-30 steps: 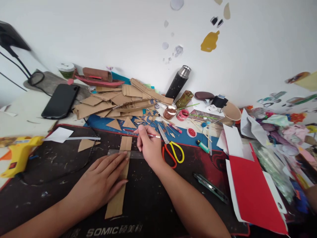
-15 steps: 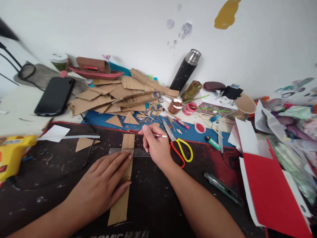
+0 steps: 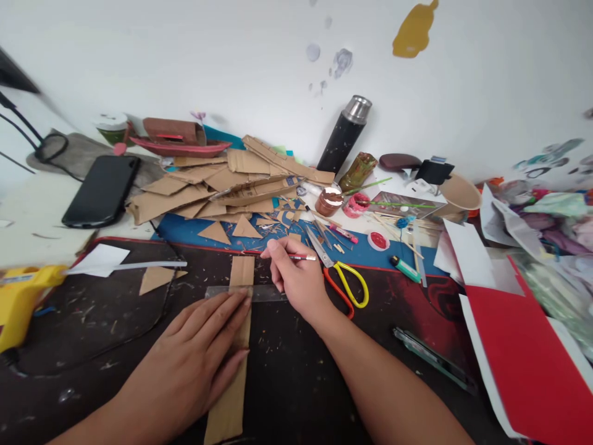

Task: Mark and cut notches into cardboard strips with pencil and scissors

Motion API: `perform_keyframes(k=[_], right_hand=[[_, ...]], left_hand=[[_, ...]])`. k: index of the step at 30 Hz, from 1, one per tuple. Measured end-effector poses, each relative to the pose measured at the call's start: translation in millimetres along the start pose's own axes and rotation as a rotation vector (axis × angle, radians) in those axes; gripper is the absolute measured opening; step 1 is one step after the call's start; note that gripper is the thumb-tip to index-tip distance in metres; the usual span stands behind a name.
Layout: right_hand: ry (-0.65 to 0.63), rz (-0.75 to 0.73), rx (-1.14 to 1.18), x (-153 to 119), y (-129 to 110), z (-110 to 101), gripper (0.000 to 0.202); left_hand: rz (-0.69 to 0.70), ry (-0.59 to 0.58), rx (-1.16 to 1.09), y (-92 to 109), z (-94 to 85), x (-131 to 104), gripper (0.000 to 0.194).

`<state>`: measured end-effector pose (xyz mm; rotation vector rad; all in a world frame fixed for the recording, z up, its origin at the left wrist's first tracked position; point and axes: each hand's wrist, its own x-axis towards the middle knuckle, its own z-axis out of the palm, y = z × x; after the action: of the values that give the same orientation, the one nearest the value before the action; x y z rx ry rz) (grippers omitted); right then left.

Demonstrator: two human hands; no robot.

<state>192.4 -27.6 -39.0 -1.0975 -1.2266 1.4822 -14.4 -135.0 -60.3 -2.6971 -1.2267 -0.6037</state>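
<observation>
Left hand (image 3: pixel 199 358) covers the middle of the clear plastic ruler (image 3: pixel 269 293) and much of the brown cardboard strip (image 3: pixel 242 272); strip's near end runs into bottom edge. Ruler's markings too small to read. Right hand (image 3: pixel 299 281) hides the middle of the thin red pencil (image 3: pixel 304 257); its tip blends into the mat's red border, can't tell contact. Same hand and wrist block part of the orange loop on the scissors (image 3: pixel 328 262). Both forearms cut at bottom. Yellow glue gun (image 3: pixel 18 303) clipped by left edge, red card sheet (image 3: pixel 532 352) at lower right. Dark flat object (image 3: pixel 13 71), upper left: cropped, unidentifiable. Crumpled plastic bags (image 3: pixel 551 296), right edge: blurred, cropped.
</observation>
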Motion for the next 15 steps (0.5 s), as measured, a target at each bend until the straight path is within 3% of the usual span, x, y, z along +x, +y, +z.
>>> perform_keyframes(k=[15], right_hand=[[-0.044, 0.012, 0.023, -0.8, -2.2, -0.8, 0.056]], left_hand=[[-0.009, -0.014, -0.001, -0.1, 0.8, -1.0, 0.048]])
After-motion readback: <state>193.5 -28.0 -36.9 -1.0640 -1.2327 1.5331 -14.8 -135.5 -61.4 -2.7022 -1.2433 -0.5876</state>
